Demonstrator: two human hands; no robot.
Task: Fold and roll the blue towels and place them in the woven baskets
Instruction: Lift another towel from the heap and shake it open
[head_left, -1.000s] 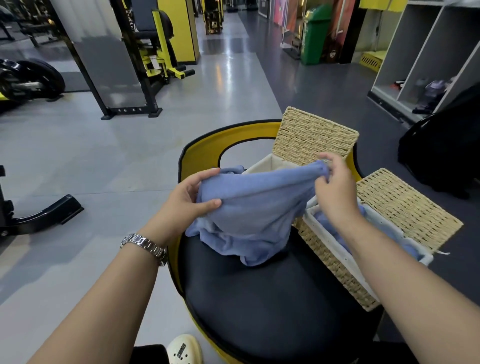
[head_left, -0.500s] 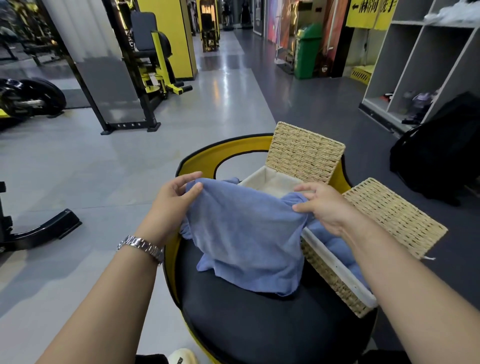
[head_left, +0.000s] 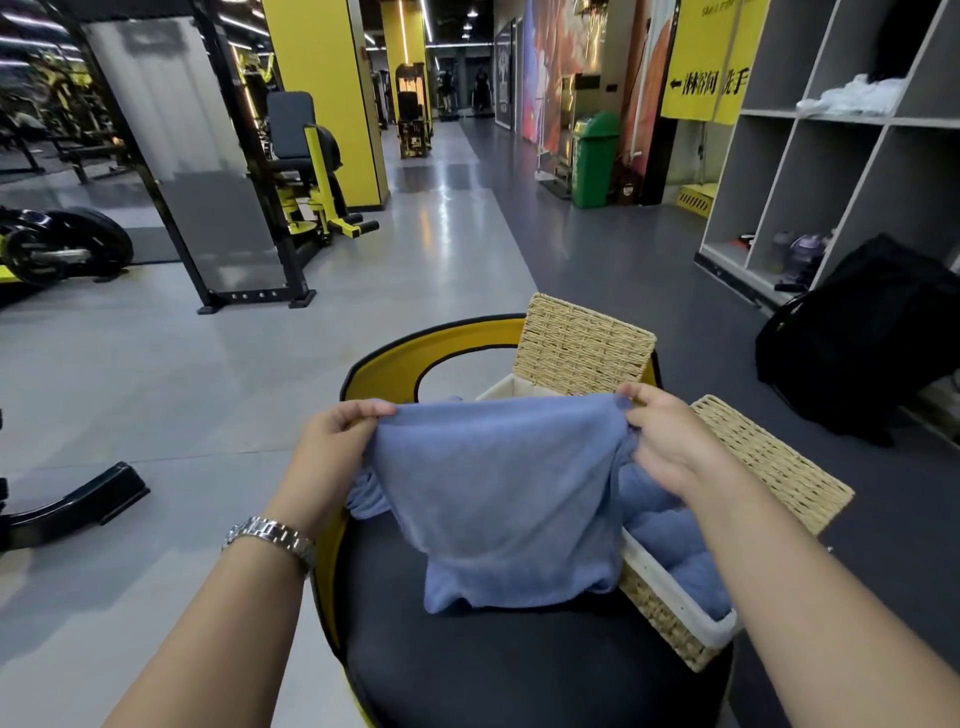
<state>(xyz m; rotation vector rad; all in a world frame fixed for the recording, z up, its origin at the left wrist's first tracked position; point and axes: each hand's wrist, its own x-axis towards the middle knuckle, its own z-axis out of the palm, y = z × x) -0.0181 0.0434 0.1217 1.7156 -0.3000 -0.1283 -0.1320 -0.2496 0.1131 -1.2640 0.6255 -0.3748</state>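
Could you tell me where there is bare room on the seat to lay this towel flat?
The black cushion is bare in front, between the hanging towel and the near edge. The right side is crowded by the nearer basket, already holding towels.

A yellow banner (head_left: 702, 62) hanging just left of the grey shelf unit (head_left: 831, 156) reads "←淋浴间 洗手" in black characters; other lettering is too blurred.

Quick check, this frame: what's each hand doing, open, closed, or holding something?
Left hand: closed, pinching the top left edge of the blue towel.
Right hand: closed, pinching the top right edge of the same towel.
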